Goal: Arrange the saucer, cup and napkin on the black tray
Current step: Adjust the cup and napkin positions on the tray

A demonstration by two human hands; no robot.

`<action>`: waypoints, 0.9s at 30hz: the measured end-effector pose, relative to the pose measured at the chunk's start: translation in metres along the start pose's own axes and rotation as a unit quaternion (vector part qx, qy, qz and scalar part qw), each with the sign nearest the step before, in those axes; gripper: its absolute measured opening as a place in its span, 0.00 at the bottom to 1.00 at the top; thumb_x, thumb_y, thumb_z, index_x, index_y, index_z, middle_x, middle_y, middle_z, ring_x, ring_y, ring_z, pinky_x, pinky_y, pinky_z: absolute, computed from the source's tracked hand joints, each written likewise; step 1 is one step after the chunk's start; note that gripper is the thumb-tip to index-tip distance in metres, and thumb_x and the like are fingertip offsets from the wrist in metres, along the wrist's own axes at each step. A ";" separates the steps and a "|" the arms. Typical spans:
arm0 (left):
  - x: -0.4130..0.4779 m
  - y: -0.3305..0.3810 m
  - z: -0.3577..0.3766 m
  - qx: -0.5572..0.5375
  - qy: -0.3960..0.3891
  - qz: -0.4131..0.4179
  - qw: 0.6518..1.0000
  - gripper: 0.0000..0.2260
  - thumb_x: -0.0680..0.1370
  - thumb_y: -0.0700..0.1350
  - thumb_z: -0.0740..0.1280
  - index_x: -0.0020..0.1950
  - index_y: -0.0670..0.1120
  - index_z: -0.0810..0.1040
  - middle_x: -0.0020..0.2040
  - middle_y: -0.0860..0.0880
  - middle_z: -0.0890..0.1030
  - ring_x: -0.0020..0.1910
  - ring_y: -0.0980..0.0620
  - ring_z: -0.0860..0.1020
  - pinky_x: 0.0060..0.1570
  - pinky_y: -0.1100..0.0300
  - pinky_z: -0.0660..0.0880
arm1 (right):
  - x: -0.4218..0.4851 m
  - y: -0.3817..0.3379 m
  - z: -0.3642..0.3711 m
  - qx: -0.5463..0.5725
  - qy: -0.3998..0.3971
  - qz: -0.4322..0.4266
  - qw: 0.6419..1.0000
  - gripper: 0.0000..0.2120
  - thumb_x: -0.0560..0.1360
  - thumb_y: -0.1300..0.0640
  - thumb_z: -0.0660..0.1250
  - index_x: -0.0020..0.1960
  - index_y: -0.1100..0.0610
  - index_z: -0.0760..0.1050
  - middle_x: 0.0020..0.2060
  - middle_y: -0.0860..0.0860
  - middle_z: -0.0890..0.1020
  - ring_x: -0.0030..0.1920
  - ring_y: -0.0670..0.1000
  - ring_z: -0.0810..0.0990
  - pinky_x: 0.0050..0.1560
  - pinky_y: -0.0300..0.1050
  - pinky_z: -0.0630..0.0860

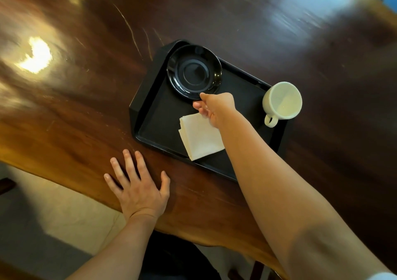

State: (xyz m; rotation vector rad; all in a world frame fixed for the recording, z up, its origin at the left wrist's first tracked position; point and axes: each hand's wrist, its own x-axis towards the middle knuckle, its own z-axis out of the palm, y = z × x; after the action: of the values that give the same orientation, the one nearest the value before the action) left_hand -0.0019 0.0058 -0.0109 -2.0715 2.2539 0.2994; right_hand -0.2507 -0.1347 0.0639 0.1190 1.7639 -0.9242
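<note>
Glossy black saucer on a matte black tray. White, faintly cream napkin, plain and unpatterned. Off-white cup, pale inside and out, handle the same shade. Dark reddish-brown table with streaky wood grain and bright glare patches. Pale beige floor below.

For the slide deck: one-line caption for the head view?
Right hand grips black saucer on tray; napkin, cup alongside.
</note>
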 end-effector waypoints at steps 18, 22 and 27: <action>-0.001 0.001 -0.002 -0.006 0.013 -0.008 1.000 0.39 0.76 0.65 0.56 0.82 0.45 0.59 0.83 0.39 0.57 0.83 0.34 0.51 0.78 0.38 0.38 | -0.037 0.038 -0.079 -0.396 0.100 -0.161 0.898 0.14 0.74 0.48 0.74 0.49 0.59 0.79 0.38 0.51 0.81 0.36 0.50 0.82 0.43 0.53 0.85; 0.000 0.002 -0.002 -0.003 0.008 -0.011 1.000 0.39 0.76 0.64 0.57 0.82 0.44 0.59 0.83 0.39 0.57 0.83 0.34 0.51 0.78 0.35 0.42 | -0.042 0.051 -0.069 -0.448 0.071 -0.100 0.886 0.17 0.73 0.48 0.76 0.52 0.56 0.73 0.43 0.52 0.78 0.31 0.51 0.83 0.27 0.42 0.79; -0.001 0.002 -0.004 -0.004 0.005 -0.014 1.000 0.39 0.76 0.64 0.57 0.82 0.44 0.59 0.83 0.39 0.57 0.83 0.34 0.51 0.78 0.34 0.43 | -0.038 0.065 -0.055 -0.440 0.074 -0.112 0.888 0.12 0.71 0.56 0.77 0.46 0.58 0.76 0.43 0.56 0.81 0.34 0.51 0.82 0.26 0.41 0.71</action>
State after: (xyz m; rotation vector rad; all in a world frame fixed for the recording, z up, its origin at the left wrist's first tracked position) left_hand -0.0039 0.0064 -0.0069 -2.1113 2.2303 0.2962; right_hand -0.2454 -0.0414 0.0680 -0.6261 2.2113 -0.1917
